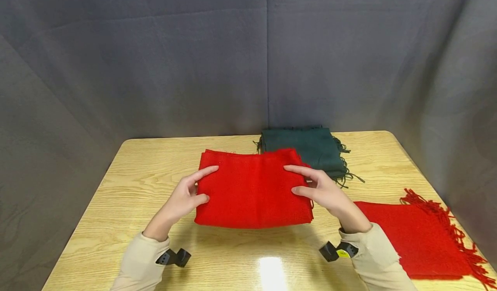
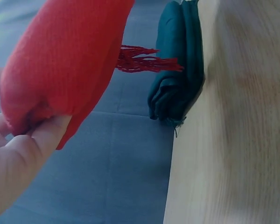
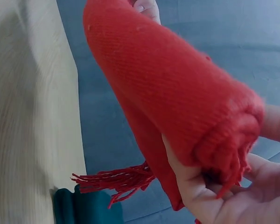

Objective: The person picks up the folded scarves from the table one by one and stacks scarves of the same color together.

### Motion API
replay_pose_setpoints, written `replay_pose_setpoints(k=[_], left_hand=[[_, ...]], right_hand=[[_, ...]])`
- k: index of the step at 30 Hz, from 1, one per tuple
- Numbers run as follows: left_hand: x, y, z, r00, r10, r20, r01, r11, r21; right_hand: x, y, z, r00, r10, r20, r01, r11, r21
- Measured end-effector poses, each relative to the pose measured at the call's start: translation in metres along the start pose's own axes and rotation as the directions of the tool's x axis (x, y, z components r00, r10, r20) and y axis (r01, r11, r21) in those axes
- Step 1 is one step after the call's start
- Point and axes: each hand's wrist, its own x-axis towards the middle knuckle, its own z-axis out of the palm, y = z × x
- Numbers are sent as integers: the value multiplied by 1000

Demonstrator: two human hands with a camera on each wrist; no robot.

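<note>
A folded red scarf [image 1: 254,189] is held up above the table between both hands. My left hand [image 1: 188,196] grips its left end, thumb and index finger on the near face and the other fingers behind. At the right end, my right hand [image 1: 322,189] pinches it the same way. In the right wrist view the scarf [image 3: 168,84] shows its layered end tucked into the palm. Red fringe [image 2: 144,59] hangs from its underside in the left wrist view. A folded dark green scarf [image 1: 314,151] lies behind it at the table's back edge.
Another red scarf [image 1: 415,239] lies folded on the right side of the wooden table [image 1: 128,187], its fringe pointing right. Grey curtains [image 1: 194,67] hang close behind and beside the table. A black wrist camera [image 1: 174,257] sits on each sleeve.
</note>
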Motion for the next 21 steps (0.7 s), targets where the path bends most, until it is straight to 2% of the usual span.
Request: replay_pose_setpoints(k=[3, 8, 15, 21], left_hand=[[-1, -2, 1, 1000, -7, 28, 7, 1000, -11], [-4, -6, 2, 999, 14, 33, -16, 998, 53], [-6, -15, 7, 998, 31, 49, -35, 996, 77], [-9, -24, 13, 998, -4, 63, 0, 998, 62]], right_hand=[[-2, 4, 0, 1000, 4, 21, -4, 1000, 20], [-7, 8, -1, 999, 12, 44, -14, 999, 44], [-12, 15, 0, 998, 39, 58, -41, 999, 23], [-15, 24, 2, 994, 54, 93, -59, 997, 52]])
